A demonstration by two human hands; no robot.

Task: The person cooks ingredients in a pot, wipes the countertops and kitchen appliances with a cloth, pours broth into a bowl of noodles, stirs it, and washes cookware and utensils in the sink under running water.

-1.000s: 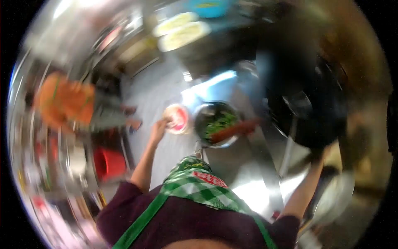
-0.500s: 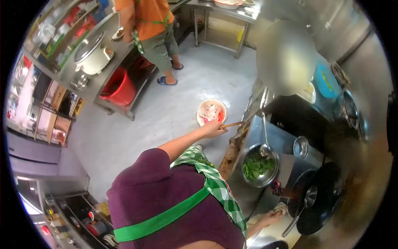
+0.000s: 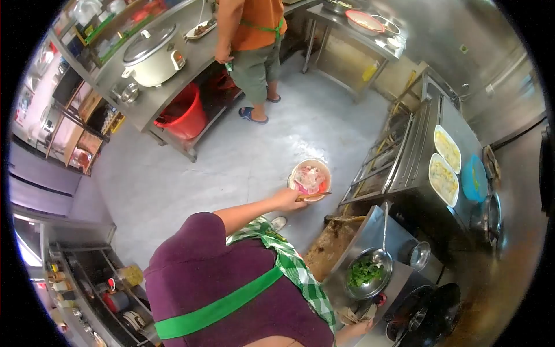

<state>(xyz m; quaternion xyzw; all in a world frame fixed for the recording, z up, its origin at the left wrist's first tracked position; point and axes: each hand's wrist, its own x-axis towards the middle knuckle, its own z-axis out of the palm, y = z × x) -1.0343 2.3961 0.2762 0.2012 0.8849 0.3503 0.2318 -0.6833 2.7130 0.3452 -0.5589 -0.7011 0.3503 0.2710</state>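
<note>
Right hand [image 3: 359, 328] and cloth [image 3: 348, 316] have drawn back from the wok [image 3: 442, 309].
Head view: left hand [image 3: 287, 199] grips a stick [image 3: 314, 196] over the floor bucket [image 3: 329, 173], perhaps to catch drips; right hand seems to clasp the cloth, likely against heat.

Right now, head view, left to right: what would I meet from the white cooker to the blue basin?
White cooker → person in orange → tub on floor → metal bowl of greens → oval dishes → blue basin.
</note>
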